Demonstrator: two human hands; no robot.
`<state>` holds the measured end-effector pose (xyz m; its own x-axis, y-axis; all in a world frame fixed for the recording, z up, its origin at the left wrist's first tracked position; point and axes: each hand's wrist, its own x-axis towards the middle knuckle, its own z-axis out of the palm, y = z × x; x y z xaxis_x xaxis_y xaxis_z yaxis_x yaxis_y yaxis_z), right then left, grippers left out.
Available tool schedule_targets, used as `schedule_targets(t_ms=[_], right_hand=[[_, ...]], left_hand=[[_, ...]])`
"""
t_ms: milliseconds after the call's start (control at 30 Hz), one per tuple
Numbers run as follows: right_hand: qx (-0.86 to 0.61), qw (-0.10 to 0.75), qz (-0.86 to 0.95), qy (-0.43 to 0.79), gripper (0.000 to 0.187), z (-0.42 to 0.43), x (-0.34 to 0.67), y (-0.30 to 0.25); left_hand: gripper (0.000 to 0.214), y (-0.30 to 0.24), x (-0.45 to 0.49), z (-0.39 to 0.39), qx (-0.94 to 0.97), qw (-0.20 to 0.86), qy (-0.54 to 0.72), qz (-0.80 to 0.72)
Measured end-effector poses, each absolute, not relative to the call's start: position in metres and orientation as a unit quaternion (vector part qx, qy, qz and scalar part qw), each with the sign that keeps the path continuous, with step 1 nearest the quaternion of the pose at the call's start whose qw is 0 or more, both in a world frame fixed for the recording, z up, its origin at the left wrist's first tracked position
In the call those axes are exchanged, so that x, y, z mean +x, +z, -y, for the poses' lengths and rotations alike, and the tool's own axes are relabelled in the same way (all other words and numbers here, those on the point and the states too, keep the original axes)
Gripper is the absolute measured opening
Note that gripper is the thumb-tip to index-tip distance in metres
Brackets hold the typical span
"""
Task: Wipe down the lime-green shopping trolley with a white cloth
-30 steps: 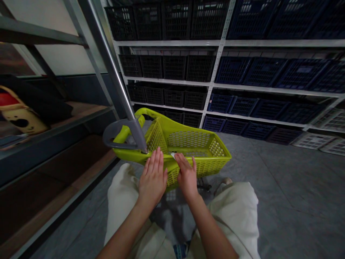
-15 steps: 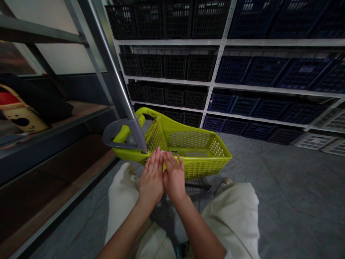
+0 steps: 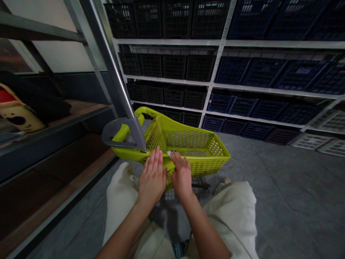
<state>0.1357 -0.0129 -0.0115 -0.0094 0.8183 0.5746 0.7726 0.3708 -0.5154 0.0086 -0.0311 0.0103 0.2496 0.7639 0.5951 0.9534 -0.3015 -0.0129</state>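
A lime-green plastic mesh shopping trolley basket [image 3: 195, 144] stands just in front of me, with a grey loop handle [image 3: 115, 135] on a slanted metal pole [image 3: 118, 86] at its left end. My left hand [image 3: 152, 178] lies flat against the basket's near rim, fingers spread and holding nothing. My right hand [image 3: 182, 176] rests on the same rim a little to the right. A small white scrap [image 3: 169, 154] sits at its fingertips. I cannot tell what the scrap is.
Metal shelves [image 3: 215, 81] along the back hold rows of black and navy crates [image 3: 264, 73]. White crates [image 3: 309, 141] stand at the right on the grey floor. Left is a low shelf [image 3: 78, 117] with a black bag and a yellow-and-red item. Beige trousers fill the bottom.
My right hand has moved right, away from my left hand, which it touched half a second ago. The white scrap shows again between them. The basket has stayed in place.
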Motion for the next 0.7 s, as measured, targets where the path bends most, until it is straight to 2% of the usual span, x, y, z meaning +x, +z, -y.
schedule_targets(t_ms=[167, 300, 433, 700], right_hand=[[-0.499, 0.434, 0.749, 0.036, 0.075, 0.012, 0.118, -0.005], [-0.538, 0.419, 0.731, 0.015, 0.083, 0.014, 0.160, -0.025], [-0.596, 0.419, 0.684, -0.005, 0.076, 0.014, 0.186, -0.033], [-0.499, 0.440, 0.746, 0.024, 0.073, 0.014, 0.118, 0.001]], left_hand=[[0.065, 0.012, 0.008, 0.032, -0.770, 0.196, -0.230, 0.562], [0.067, 0.013, 0.009, 0.032, -0.767, 0.183, -0.228, 0.571], [0.067, 0.012, 0.009, 0.031, -0.768, 0.180, -0.230, 0.571], [0.067, 0.009, 0.008, 0.030, -0.767, 0.202, -0.230, 0.564]])
